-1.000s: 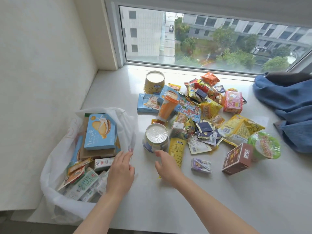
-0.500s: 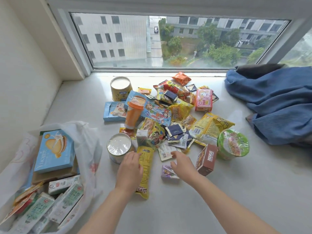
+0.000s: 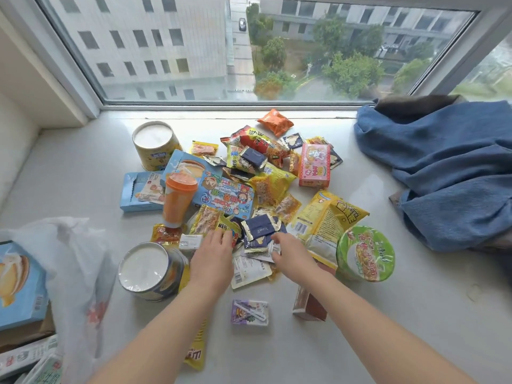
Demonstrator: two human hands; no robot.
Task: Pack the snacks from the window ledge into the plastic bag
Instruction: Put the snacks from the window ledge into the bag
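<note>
A heap of snacks covers the window ledge [image 3: 415, 314]: dark blue sachets [image 3: 259, 231], yellow bags [image 3: 327, 214], a pink box [image 3: 314, 164], an orange cup [image 3: 178, 200] and a green noodle bowl [image 3: 365, 253]. My left hand [image 3: 212, 261] lies over small packets at the heap's near edge, fingers stretched out on them. My right hand [image 3: 291, 256] reaches the dark blue sachets and pinches their edge between thumb and fingers. The white plastic bag [image 3: 77, 259] stands open at the left with a light blue box [image 3: 19, 284] and other packs inside.
A foil-topped tin [image 3: 149, 270] sits just left of my left hand; a yellow tub [image 3: 155, 142] stands further back. A purple packet [image 3: 249, 311], a brown box [image 3: 307, 303] and a long yellow pack [image 3: 196, 353] lie near my forearms. Blue cloth [image 3: 443, 167] is bunched at the right.
Both hands moved forward from the ledge's near edge into the heap. The view swung right, pushing the bag to the left edge. My right hand now pinches the dark blue sachets.
</note>
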